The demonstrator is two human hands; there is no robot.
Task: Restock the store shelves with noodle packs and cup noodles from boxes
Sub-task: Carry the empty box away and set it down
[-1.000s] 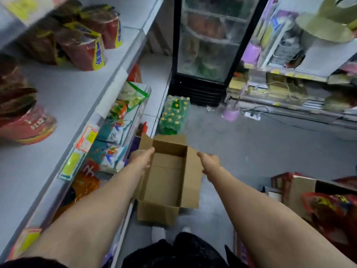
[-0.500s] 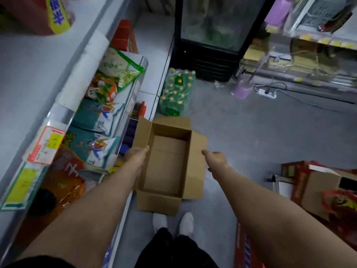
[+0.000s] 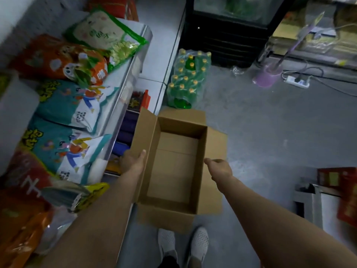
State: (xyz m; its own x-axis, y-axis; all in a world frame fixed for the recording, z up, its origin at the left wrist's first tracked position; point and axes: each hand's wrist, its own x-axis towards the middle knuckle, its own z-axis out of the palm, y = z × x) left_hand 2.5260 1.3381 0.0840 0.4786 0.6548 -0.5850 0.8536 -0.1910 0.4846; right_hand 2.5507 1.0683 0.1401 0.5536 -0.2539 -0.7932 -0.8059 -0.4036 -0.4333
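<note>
An open cardboard box [image 3: 173, 167] sits in the middle of the view, held above a grey floor [image 3: 270, 132] with its four flaps spread outward and nothing visible inside but its brown bottom. The left hand [image 3: 133, 161] grips the box's left flap — thumb on the inner face, the other fingers hidden behind the cardboard. The right hand [image 3: 220, 169] holds the box's right wall near the top edge, fingers curled over it. Left of the box runs a store shelf [image 3: 123, 97] carrying noodle packs [image 3: 73, 105] in teal, orange and green wrappers, lying flat and overlapping. Just beyond the box's far flap stands a shrink-wrapped pack of green bottles [image 3: 185, 80] with yellow caps. Farther beyond it is the dark base of a glass-door cooler [image 3: 228, 41]. Below the box — nearest the viewer — are two white shoes [image 3: 183, 246]. To the right of the box, well apart, a red carton [image 3: 340, 190] sits at the frame edge, blurred.
</note>
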